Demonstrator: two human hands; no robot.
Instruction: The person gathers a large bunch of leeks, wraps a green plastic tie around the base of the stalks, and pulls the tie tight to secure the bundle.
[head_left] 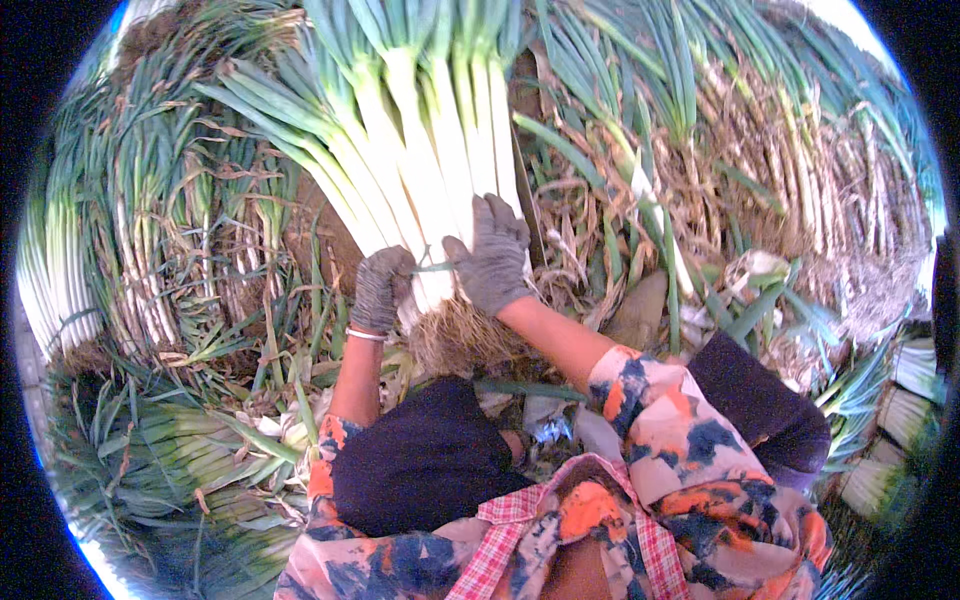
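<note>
A thick bundle of large green onions [418,178] lies before me, with white stalks, green tops away from me and brown roots [455,335] toward my knees. My left hand [382,288], in a grey striped knit glove, is closed at the bundle's left side near the roots. From it a narrow green strip [432,267] crosses the white stalks to the thumb of my right hand [494,262]. That hand, gloved alike, presses onto the right side of the stalks, its fingers bent over them. The bundle's underside is hidden.
Unbundled onions with dry leaves lie in heaps at left [150,220] and right [800,170]. A cleaned white bundle [65,270] stands at the far left; more bundles [190,450] lie lower left. Peeled leaf scraps [755,275] litter the ground around my dark-clad knees [420,460].
</note>
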